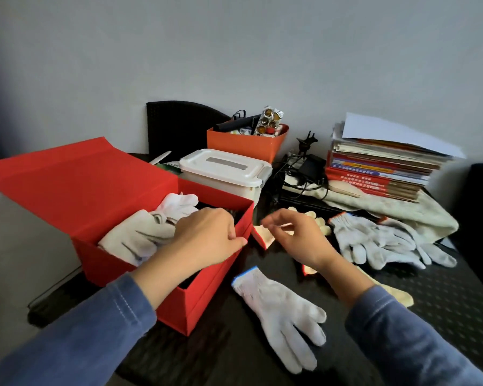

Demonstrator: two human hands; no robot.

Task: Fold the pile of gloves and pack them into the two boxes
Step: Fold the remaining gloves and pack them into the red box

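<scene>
A red box stands open on the dark table, its lid tipped back. Folded white and grey gloves lie inside it. My left hand rests over the box's right rim, palm down, with nothing in it. My right hand hovers just right of the box, fingers loosely curled and empty. A white glove with a blue cuff lies flat in front of me. A heap of white gloves with orange cuffs sits to the right. A cream glove shows under my right forearm.
A white lidded plastic tub stands behind the red box, with an orange bin of odds and ends beyond. A stack of books rests on a cream cloth at the right. Cables and a black charger lie between.
</scene>
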